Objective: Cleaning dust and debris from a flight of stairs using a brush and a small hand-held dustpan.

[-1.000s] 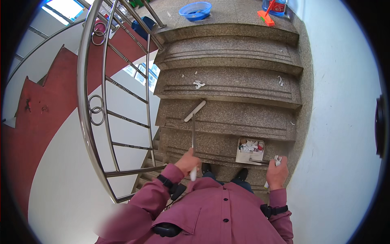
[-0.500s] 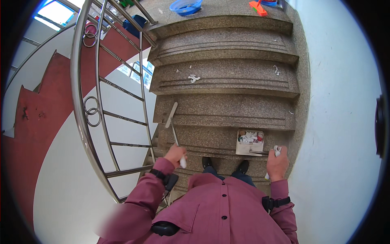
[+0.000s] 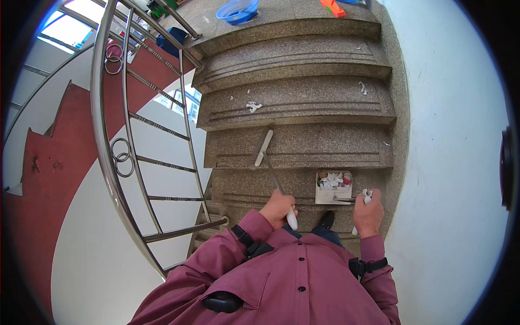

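Many scraps [image 3: 335, 179] lie in the dustpan [image 3: 325, 197]; right hand [image 3: 368, 214] clasps its handle [image 3: 345, 200], left hand [image 3: 277, 209] the broom [image 3: 264, 147].

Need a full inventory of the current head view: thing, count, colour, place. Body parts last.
Broom: 1, pale head, dark bristles, over the steps ahead
Dustpan: 1, off-white, right of the broom, mixed scraps inside
Loose scraps: several, white, on the steps
Steps: several, speckled grey-brown, centre
Basin: 1, blue, on the top landing
Brush-like item: 1, orange, top edge, partly cut off
Railing: 1, silver, left
Dark item: 1, navy, behind the railing, kind unclear
Wall: 1, white, right
Shoe: 1 clearly visible, black, below the dustpan
Wrist straps: 2, black, one per sleeve
Left hand: 1, bare, gripping the broom
Right hand: 1, bare, gripping the dustpan's handle
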Demonstrator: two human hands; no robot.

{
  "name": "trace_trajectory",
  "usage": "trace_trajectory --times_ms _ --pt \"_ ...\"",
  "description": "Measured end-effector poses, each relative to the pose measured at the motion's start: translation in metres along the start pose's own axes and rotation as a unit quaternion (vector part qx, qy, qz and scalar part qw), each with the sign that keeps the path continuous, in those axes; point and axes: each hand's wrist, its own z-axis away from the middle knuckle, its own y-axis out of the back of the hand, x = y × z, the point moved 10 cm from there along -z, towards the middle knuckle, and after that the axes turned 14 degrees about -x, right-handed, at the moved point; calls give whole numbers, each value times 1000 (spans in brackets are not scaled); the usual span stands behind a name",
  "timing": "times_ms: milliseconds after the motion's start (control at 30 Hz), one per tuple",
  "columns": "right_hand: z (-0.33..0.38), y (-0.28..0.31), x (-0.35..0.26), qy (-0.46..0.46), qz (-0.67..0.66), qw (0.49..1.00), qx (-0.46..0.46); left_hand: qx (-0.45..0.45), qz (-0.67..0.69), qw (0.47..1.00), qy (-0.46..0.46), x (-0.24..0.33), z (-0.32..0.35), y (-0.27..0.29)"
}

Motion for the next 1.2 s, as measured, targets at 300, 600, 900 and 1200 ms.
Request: trace_trajectory --times_ms 300,600,900,1200 --pt "2 0 1 -12 13 1000 -7 -70 97 993 -15 38 61 -6" --pt "0 -6 18 -30 -23 999 -17 -165 83 983 -9 66 150 45" --pt "11 -23 26 -133 -141 980 -40 -262 90 961 22 87 177 103" --pt "67 14 -120 40 218 942 253 -383 -67 920 48 130 195 128"
